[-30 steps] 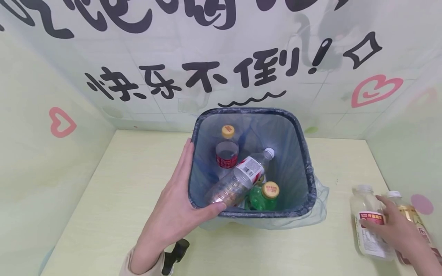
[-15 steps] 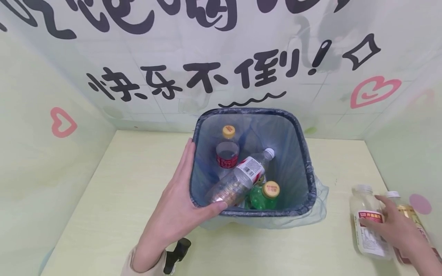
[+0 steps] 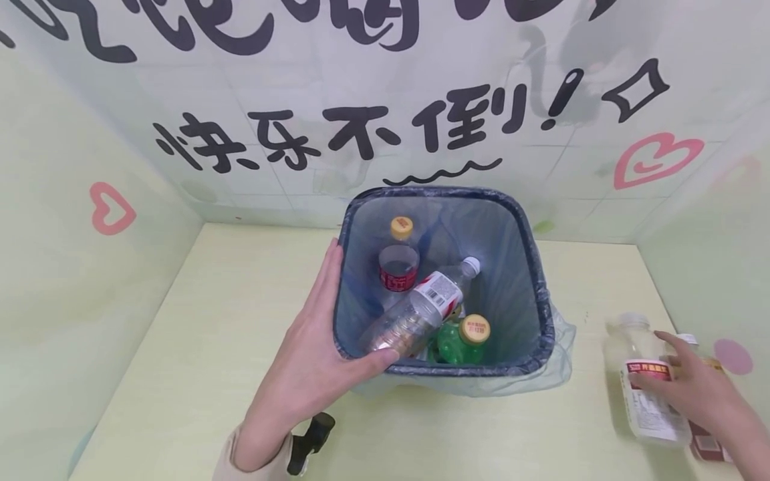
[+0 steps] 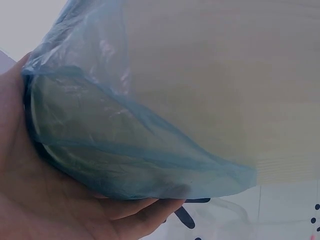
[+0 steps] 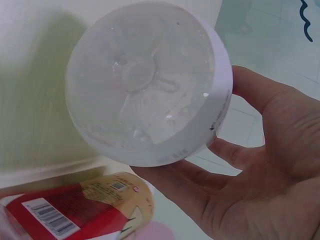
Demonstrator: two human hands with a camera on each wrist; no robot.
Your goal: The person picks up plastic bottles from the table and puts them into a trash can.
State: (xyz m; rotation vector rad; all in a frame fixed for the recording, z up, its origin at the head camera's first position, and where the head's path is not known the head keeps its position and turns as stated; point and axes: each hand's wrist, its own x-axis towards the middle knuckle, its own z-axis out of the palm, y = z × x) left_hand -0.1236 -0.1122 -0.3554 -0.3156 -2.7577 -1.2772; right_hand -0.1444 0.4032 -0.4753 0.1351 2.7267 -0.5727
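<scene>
My left hand [image 3: 307,367] holds a dark blue trash bin [image 3: 544,314] at its left front corner, thumb over the rim and fingers along the outside. Its thin bag [image 4: 150,130] hangs over the edge in the left wrist view. At the right, my right hand [image 3: 700,387] grips a clear plastic bottle [image 3: 652,407] with a white cap and a red-and-white label. The round base of that bottle faces the right wrist camera. Inside the bin are a clear bottle [image 3: 436,294] lying slanted, a yellow-capped bottle [image 3: 399,267] and a green bottle [image 3: 454,344].
Beside the held bottle lies another bottle [image 3: 710,444] with a red and gold label, partly hidden by my right hand. A black object [image 3: 311,437] is at my left wrist. Printed walls [image 3: 271,194] bound the pale table [image 3: 198,334] at the back and sides.
My right hand has raised the clear bottle slightly off its earlier spot, its cap shifting up in the head view. The left hand keeps its hold on the bin.
</scene>
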